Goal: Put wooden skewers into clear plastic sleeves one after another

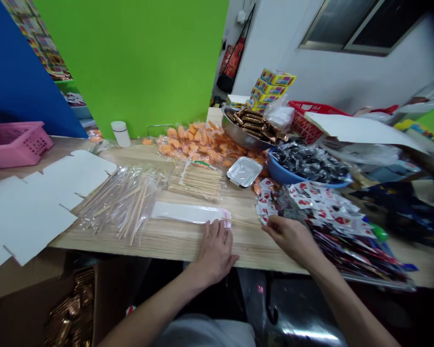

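Note:
A stack of long clear plastic sleeves (188, 212) lies on the wooden table. My left hand (216, 250) rests at its right end, fingers stretched out flat. Pinched in my right hand (287, 237) is a thin wooden stick (244, 222), its far tip at the opening of the sleeves. Beyond the sleeves is a bundle of wooden sticks (197, 180). To the left lie sticks packed in clear sleeves (123, 202). Small white and red packets (266, 200) are just past my right hand.
Orange wrapped pieces (202, 142), a foil tray (243, 171), a metal bowl (238, 133) and a blue basin (284, 174) stand farther back. More packets (332, 212) pile up at right. White cardboard (39, 197) and a pink basket (16, 144) are at left.

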The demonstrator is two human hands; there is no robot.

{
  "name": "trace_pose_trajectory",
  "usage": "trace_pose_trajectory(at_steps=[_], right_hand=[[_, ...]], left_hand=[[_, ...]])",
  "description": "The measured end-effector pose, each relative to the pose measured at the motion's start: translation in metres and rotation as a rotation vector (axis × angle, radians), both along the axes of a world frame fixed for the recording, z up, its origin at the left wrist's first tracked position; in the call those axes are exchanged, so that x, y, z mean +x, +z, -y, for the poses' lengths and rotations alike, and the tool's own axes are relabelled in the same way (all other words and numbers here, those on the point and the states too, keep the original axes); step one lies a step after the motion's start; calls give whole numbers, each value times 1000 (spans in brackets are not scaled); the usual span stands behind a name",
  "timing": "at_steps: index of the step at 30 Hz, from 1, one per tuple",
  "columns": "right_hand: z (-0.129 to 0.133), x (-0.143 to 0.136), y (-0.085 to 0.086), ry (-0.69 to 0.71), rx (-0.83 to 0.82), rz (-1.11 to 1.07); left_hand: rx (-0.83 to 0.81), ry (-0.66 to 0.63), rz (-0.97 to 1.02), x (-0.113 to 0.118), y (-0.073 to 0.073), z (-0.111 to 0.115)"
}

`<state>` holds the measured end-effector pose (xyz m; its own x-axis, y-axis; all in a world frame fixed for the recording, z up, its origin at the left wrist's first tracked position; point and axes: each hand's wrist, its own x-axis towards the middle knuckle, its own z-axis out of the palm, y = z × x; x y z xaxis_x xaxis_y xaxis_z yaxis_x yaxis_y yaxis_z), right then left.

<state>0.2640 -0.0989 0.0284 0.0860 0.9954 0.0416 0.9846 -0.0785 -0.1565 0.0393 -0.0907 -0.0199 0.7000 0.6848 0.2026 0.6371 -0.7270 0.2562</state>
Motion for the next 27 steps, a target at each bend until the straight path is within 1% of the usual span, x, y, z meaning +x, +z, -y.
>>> trace_pose_trajectory(at_steps=[2, 4, 7, 10, 14, 19, 22, 23, 24, 25, 26, 27], right_hand=[[-4, 4, 0, 5, -37, 31], [-8, 5, -2, 15, -54, 8], [-16, 2, -9, 50, -57, -112], [-26, -6, -18, 90, -60, -264], [-40, -32, -26, 118, -46, -410], [-56, -79, -26, 166, -9, -562], [-61, -94, -27, 209, -14, -551], [-62, -96, -28, 218, -12, -526], [-63, -95, -29, 222, -6, -498], [-63, -94, -31, 226, -1, -475], [-63, -93, -32, 227, 2, -458], [-62, -92, -33, 225, 1, -446]], left_hand=[[12, -4, -29, 0, 0, -1], [20, -2, -34, 0, 1, -2], [18, 7, -27, 0, 1, -1], [-4, 19, -13, 1, 0, 0], [-34, 25, 13, 0, -1, 0], [-47, 23, 32, 2, -4, 4], [-43, 14, 106, -3, 0, 3], [-35, 40, 149, -9, 2, -1], [-23, 105, 193, -17, 5, -6], [-5, 212, 232, -27, 9, -13], [16, 354, 257, -39, 12, -21], [36, 523, 258, -52, 16, -31]])
